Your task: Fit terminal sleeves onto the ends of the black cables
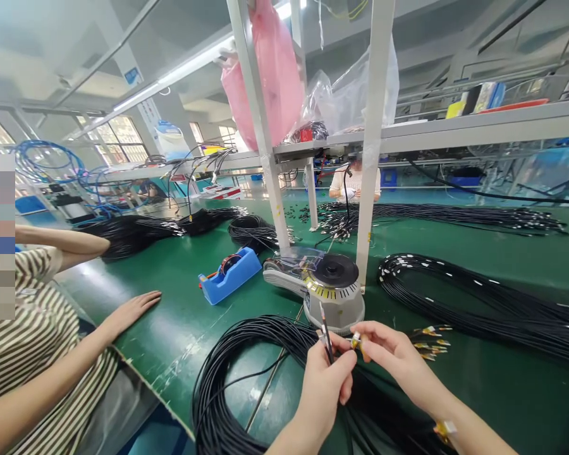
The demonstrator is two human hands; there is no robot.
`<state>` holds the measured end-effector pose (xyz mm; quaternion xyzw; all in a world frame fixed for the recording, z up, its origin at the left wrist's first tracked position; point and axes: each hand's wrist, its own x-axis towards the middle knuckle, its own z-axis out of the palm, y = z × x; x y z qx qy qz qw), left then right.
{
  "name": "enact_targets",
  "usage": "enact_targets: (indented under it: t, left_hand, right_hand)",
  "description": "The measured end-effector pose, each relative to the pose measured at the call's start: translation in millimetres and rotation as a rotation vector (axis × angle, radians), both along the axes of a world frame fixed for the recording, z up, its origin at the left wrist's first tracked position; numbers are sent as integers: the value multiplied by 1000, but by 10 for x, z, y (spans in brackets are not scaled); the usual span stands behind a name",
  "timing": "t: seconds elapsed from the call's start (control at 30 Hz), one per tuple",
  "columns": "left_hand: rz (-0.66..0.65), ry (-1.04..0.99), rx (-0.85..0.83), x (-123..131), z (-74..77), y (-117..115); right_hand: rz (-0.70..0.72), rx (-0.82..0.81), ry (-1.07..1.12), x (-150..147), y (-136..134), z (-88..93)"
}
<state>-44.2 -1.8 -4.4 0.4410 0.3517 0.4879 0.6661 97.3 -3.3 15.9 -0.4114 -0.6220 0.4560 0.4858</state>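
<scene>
Closed fingers of my left hand (pixel 325 382) grip a black cable (pixel 325 325), its thin stripped-looking end pointing up. Just right of it, my right hand (pixel 398 357) pinches a small cable end (pixel 355 340) with white and yellow on it, close to the left fingertips. Beneath both hands lies a large coil of black cables (pixel 208 385). More cable ends (pixel 431 344) with yellow tape stick out behind my right hand. A piece of yellowish tape (pixel 444 431) is on my right wrist. Behind the hands stands a round tape dispenser (pixel 334 306).
A blue tape dispenser (pixel 232 278) sits left of the round one. Looped black cables (pixel 455 303) lie at right. At left, a co-worker in a striped shirt (pixel 42 354) rests a hand (pixel 133 313) on the green table (pixel 171 341). White posts (pixel 370 145) hold a shelf.
</scene>
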Motion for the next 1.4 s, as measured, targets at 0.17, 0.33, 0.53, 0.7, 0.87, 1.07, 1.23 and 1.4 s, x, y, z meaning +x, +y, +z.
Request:
enact_targets:
  t: [0.17, 0.33, 0.53, 0.7, 0.87, 1.07, 1.23, 1.4]
  left_hand:
    - [16, 28, 15, -8, 7, 12]
    - [28, 45, 30, -8, 19, 4]
    - [4, 4, 9, -7, 1, -23]
    - [-48, -74, 0, -8, -9, -43]
    - [-80, -173, -30, -8, -29, -23]
    - [-174, -248, -45, -9, -22, -26]
    - [-233, -223, -36, 24, -30, -32]
    - [-265, -84, 1, 29, -11, -28]
  right_hand:
    - [68, 17, 0, 9, 19, -24]
    - [24, 44, -66, -8, 14, -3]
    - [40, 67, -94, -40, 10, -87]
    - [103, 43, -64, -43, 31, -172]
    - [134, -12, 36, -40, 38, -149]
    - [148, -91, 181, -46, 43, -168]
    - [237, -44, 124, -42, 5, -98]
    - [172, -9, 77, -52, -42, -11]
